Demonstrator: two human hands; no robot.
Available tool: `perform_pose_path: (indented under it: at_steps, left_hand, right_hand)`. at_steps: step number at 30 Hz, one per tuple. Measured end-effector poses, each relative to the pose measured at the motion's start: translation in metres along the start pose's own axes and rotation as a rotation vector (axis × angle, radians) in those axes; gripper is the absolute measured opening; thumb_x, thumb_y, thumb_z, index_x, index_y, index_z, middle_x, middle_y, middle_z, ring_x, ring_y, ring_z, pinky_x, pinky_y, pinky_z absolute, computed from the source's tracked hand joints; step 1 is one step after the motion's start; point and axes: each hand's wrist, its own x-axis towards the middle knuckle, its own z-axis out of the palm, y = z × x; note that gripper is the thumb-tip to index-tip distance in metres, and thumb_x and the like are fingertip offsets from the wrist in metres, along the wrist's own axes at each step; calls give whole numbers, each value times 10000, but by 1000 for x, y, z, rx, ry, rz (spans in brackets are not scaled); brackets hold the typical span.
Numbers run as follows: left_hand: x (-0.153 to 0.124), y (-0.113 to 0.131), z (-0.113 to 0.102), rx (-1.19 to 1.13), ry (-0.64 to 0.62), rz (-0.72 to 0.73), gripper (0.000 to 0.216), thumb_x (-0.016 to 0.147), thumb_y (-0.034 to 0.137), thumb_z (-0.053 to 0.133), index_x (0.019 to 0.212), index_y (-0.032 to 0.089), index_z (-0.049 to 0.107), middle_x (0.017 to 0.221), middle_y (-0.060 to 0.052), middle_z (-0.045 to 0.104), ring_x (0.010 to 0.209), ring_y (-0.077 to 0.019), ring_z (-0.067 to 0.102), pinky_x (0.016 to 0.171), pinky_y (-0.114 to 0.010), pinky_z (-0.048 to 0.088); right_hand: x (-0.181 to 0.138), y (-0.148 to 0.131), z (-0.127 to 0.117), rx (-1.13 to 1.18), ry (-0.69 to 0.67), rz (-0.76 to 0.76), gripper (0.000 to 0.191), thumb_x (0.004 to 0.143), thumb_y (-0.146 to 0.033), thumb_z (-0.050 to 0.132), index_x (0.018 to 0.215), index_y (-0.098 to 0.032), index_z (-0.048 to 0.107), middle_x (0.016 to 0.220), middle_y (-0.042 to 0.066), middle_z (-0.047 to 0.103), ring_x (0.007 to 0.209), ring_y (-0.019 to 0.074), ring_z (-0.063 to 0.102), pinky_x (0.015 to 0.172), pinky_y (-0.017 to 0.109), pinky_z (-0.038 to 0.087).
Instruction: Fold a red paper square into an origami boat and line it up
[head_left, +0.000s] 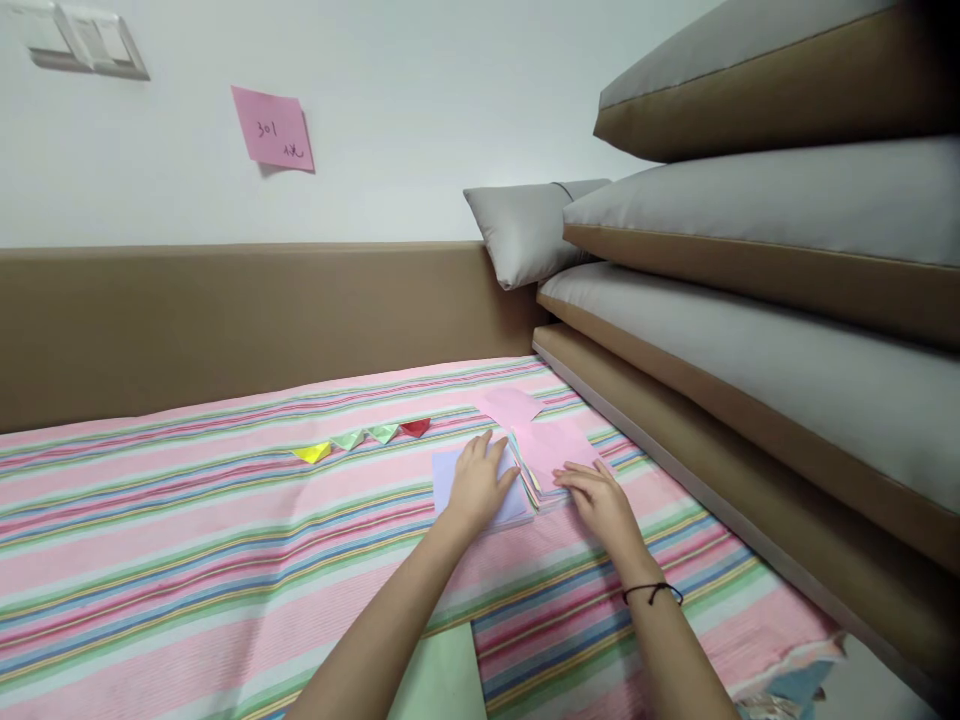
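The step in hand appears to be sorting through a stack of coloured paper, parted in the middle. The stack lies on the striped cloth (pixel 187 545), between and under the two hands. The left hand (pixel 480 480) rests with fingers spread and thumb held apart on the lavender paper (pixel 444 488), just left of the fanned sheet edges (pixel 527 478). The right hand (pixel 598 497) is palm down at the near edge of the pink paper (pixel 562 450), fingers slightly bent; whether it pinches a sheet cannot be told. Another pink sheet (pixel 512 404) lies just beyond.

To the left, a yellow folded piece (pixel 312 453), two pale green ones and a red folded piece (pixel 416 428) form a row. The next move would seem to call for the left hand steadying the lavender side while the right fingertips separate one sheet without creasing its neighbours.
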Motion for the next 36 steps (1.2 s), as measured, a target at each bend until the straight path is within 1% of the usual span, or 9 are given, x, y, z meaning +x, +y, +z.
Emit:
perform_pose_path:
  at_steps: [6, 13, 16, 19, 22, 24, 29, 33, 36]
  left_hand:
    - [39, 26, 27, 18, -215, 175, 541, 862, 472, 415, 1332, 206, 422, 1466, -80, 303, 1371, -296, 173, 1113, -446, 139]
    - [40, 30, 45, 51, -327, 114, 536, 872, 441, 398, 1350, 198, 393, 1466, -111, 293, 1360, -305, 209, 1106, -483, 101]
    - [42, 26, 45, 32, -370, 111, 552, 849, 457, 431, 1344, 214, 400, 1466, -116, 290, 1353, -317, 225, 1090, -530, 98]
    - [53, 22, 43, 10, -393, 102, 508, 804, 436, 504, 1276, 251, 484, 1435, -93, 360, 1324, -327, 287, 1070, -572, 101]
    - [76, 13, 43, -8, -378, 62, 340, 780, 375, 534, 1098, 290, 618, 1267, -43, 569, 1206, -294, 459, 1046, -543, 212]
    - [96, 2, 43, -11, -323, 11, 297, 828, 299, 456, 1059, 263, 639, 1155, -50, 641, 1107, -244, 545, 1003, -441, 329]
    - [137, -41, 42, 1, -179, -54, 368, 816, 144, 394, 1119, 150, 602, 1192, -125, 602, 1103, -219, 546, 933, -332, 405]
    - [156, -67, 43, 26, -199, 62, 522, 655, 42, 529, 1146, 211, 581, 1268, -50, 558, 1202, -197, 464, 1003, -301, 349]
    - [166, -73, 47, 75, -227, 115, 573, 649, 63, 581, 1199, 217, 532, 1222, -59, 586, 1124, -197, 527, 944, -292, 395]
  right_hand:
    - [0, 4, -3, 34, -86, 43, 316, 783, -118, 408, 860, -243, 689, 983, 29, 711, 1033, 214, 610, 1041, 522, 253]
    - [4, 2, 6, 3, -94, 57, 299, 784, -136, 426, 904, -207, 691, 1112, 68, 651, 1089, 214, 552, 983, 415, 376]
    - [3, -5, 16, -104, -30, 88, 329, 826, -181, 424, 1078, -150, 633, 1270, 125, 544, 1179, 252, 475, 996, 445, 357]
    - [1, -11, 26, -209, -25, 136, 364, 865, -213, 400, 1168, -131, 585, 1261, 143, 549, 1199, 290, 443, 1000, 499, 326]
    - [-2, -10, 31, -253, -34, 148, 360, 866, -244, 423, 1171, -152, 590, 1240, 121, 567, 1196, 306, 433, 1000, 505, 318]
    - [-3, -7, 32, -251, -37, 140, 361, 859, -262, 442, 1172, -164, 593, 1240, 113, 565, 1183, 306, 441, 993, 494, 332]
    - [-1, -2, 35, -261, 10, 139, 339, 834, -256, 471, 1133, -197, 618, 1213, 104, 581, 1149, 307, 471, 964, 472, 367]
    - [2, -5, 40, -286, 47, 139, 317, 813, -220, 485, 1092, -220, 636, 1175, 101, 603, 1112, 311, 493, 938, 470, 378]
    - [5, -10, 40, -307, 34, 167, 319, 802, -209, 495, 1087, -205, 636, 1170, 111, 602, 1111, 319, 488, 938, 463, 375]
